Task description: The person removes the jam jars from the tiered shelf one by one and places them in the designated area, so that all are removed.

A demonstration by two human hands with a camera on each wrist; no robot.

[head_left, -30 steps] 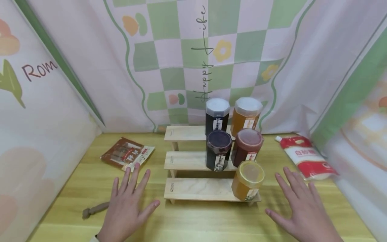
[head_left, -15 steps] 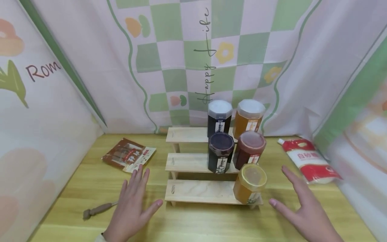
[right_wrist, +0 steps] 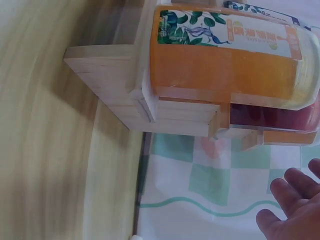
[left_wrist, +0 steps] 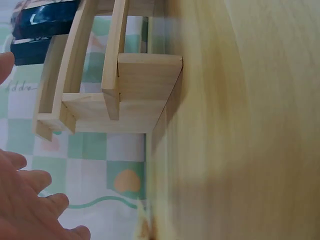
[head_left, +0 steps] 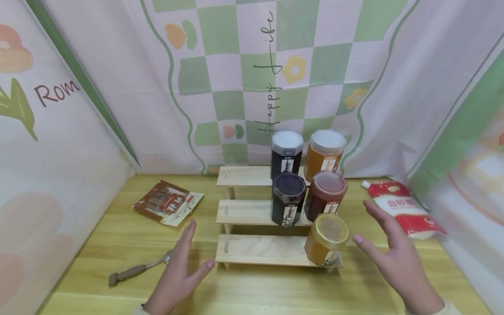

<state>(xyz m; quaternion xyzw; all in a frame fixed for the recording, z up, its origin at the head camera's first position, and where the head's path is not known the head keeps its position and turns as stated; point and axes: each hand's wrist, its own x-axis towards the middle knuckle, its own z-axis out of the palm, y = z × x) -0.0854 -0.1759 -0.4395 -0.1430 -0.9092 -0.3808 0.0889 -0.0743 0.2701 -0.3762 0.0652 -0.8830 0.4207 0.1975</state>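
Both hands hover over the table, holding nothing. In the head view my left hand (head_left: 177,271) is at the lower left, turned thumb up, between a brown-handled spoon (head_left: 135,272) and a three-step wooden rack (head_left: 260,249). To the rack's right is my right hand (head_left: 397,258), thumb and fingers apart. Nearest to it, on the front step, stands an amber jar (head_left: 327,240) with a yellow lid, large in the right wrist view. A dark jar (head_left: 288,199) and a dark red jar (head_left: 326,194) occupy the middle step.
Another dark jar (head_left: 286,153) and an orange jar (head_left: 324,153), both white-lidded, stand on the top step. A brown packet (head_left: 167,202) lies left of the rack. On the right lies a red and white bag (head_left: 403,210). Printed cloth (head_left: 260,87) hangs behind.
Both hands have turned from palms down to thumbs up. The left hand has shifted, uncovering more of the spoon. The view moved slightly; jars and rack stay in place.
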